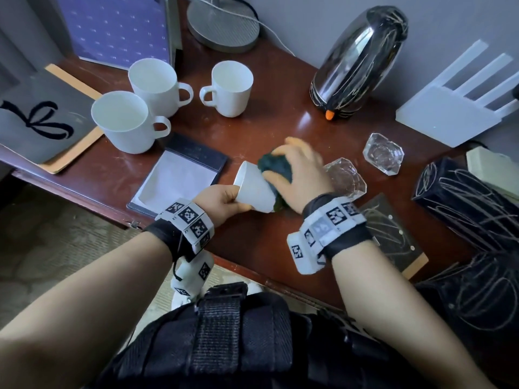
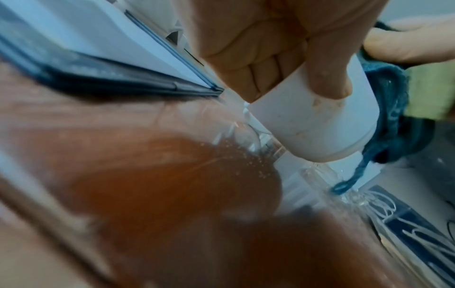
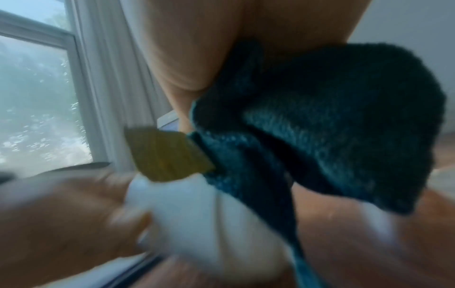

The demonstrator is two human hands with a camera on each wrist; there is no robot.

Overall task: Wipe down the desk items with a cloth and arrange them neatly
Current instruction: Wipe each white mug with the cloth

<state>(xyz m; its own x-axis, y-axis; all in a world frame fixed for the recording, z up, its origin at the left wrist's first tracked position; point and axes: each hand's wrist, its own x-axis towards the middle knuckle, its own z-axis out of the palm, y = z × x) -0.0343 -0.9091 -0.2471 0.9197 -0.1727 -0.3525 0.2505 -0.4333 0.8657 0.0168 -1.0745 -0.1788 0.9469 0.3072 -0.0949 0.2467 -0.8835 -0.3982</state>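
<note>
My left hand point(image 1: 222, 199) grips a small white handleless cup point(image 1: 254, 192), tilted on its side above the desk, mouth toward the left. In the left wrist view my fingers point(image 2: 327, 78) curl round the cup point(image 2: 310, 124). My right hand point(image 1: 295, 169) holds a dark teal cloth point(image 1: 276, 165) pressed against the cup's outer wall. The right wrist view is blurred and shows the cloth point(image 3: 332, 120) with a yellow tag point(image 3: 167, 154) lying over the cup point(image 3: 197, 214).
Three white mugs point(image 1: 123, 122) point(image 1: 156, 84) point(image 1: 231, 87) stand at the back left. A notepad in a dark holder point(image 1: 179, 175) lies left of the cup. Two glass dishes point(image 1: 345, 176) point(image 1: 383, 153), a chrome kettle point(image 1: 356, 63) and a white rack point(image 1: 455, 113) sit to the right.
</note>
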